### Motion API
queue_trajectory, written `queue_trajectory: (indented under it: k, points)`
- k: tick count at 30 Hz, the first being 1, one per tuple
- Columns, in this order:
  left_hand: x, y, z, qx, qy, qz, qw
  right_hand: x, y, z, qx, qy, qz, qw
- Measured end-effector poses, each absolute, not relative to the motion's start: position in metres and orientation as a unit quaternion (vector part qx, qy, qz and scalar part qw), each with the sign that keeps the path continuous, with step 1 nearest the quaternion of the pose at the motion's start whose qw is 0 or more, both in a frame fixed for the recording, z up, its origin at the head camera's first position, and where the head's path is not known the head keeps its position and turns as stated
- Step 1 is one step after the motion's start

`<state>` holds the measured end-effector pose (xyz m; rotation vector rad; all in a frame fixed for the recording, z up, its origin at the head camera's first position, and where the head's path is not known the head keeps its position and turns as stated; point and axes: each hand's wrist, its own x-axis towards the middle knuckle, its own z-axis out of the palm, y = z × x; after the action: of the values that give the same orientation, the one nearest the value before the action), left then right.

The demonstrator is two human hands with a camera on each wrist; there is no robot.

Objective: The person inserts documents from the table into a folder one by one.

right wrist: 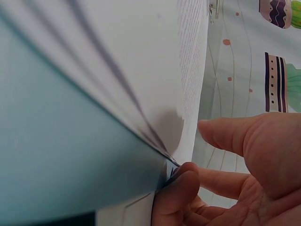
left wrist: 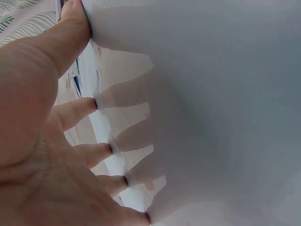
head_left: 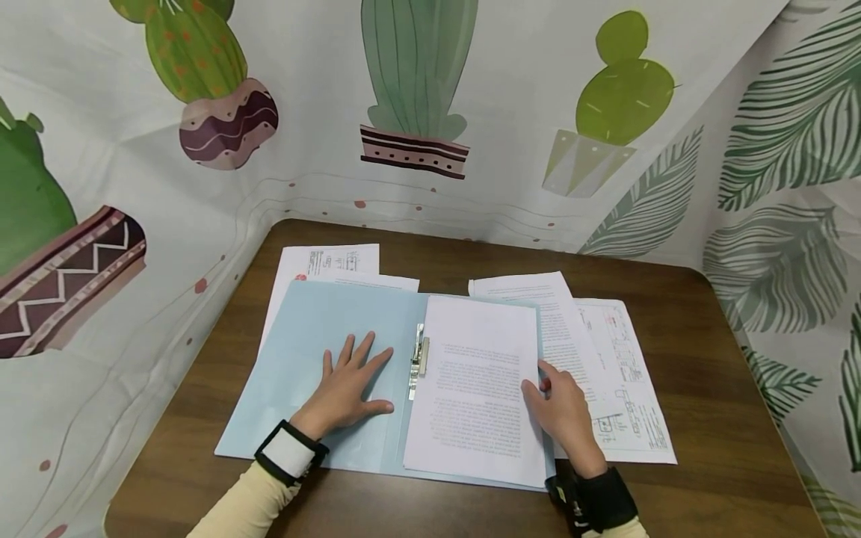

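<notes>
A light blue folder [head_left: 323,314] lies spread out on the table, with a metal clip [head_left: 418,359] along its fold. Printed sheets [head_left: 471,418] rest on its right half. My left hand [head_left: 350,390] rests on the left cover, palm down and fingers spread; the left wrist view shows its fingertips against the pale surface. At the right edge of the sheets, my right hand [head_left: 563,403] holds the margin, thumb on top and other fingers curled at the edge. In the right wrist view a curled fingertip [right wrist: 188,172] meets the page edges beside the blue cover [right wrist: 70,141].
Loose printed pages [head_left: 329,259] stick out behind the folder's left side. More papers lie to its right, a text page [head_left: 538,288] over a sheet with drawings [head_left: 639,418]. Beyond the brown wooden table [head_left: 699,359] hangs a cactus-print cloth [head_left: 309,75].
</notes>
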<state>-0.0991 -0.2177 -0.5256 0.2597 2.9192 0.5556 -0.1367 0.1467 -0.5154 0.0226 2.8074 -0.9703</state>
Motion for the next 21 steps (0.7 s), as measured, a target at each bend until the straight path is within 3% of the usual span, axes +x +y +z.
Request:
queue_trajectory:
  k: [21]
  points:
    - [-0.0994,-0.2174,-0.526,0.086,0.976,0.184,0.076,-0.138,0.1469,-0.5154,0.008,0.942,-0.324,0.086]
